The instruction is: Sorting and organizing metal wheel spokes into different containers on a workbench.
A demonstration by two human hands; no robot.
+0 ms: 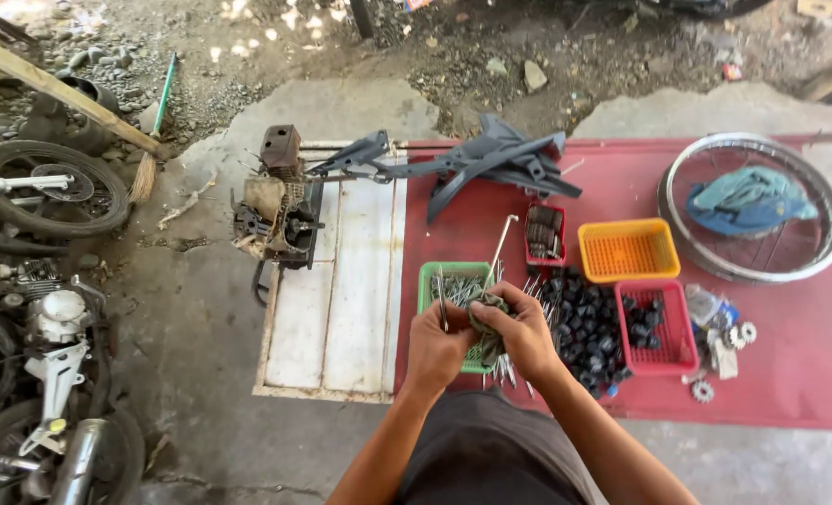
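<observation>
1. Head view: bundle of metal spokes (493, 348) is gripped w/ a dark rag by right hand (521, 335), fingers closed.
2. Single spoke (442, 301) is pinched by left hand (437, 344).
3. Both are held over green basket (429, 281) on red mat (790, 355); black parts pile (584, 323) lies adjacent.

Bundle of thin metal spokes (493, 348) – silver, bunched together, tips pointing down toward 6 o'clock, wrapped with a dark rag. One loose spoke (442, 301) stands near upright just at its 9 o'clock. Both sit over the green basket (427, 281) – more spokes piled inside it.
</observation>
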